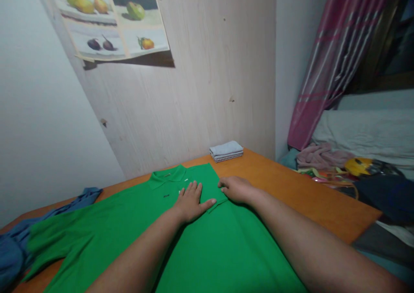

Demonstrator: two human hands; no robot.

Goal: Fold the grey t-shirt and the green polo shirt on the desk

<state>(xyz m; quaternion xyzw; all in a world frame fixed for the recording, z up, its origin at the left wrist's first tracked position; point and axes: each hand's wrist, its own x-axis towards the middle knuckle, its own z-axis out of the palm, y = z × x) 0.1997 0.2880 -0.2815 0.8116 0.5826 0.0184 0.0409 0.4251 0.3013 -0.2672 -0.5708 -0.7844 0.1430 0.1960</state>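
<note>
A green polo shirt [126, 224] lies spread over the wooden table, its collar toward the wall and one sleeve stretched to the left. My left hand [192, 202] rests flat on the shirt below the collar, fingers apart. At the shirt's right edge, my right hand [237, 189] is closed with its fingers pinching the green cloth, where a folded-over flap shows between the hands. My forearms cover parts of the lower shirt.
A neat stack of folded cloth [226, 150] sits at the table's back edge by the wall. Blue clothing [73, 206] lies on the left. The orange-brown table [291, 198] ends on the right, beside a pile of items and a pink curtain [323, 68].
</note>
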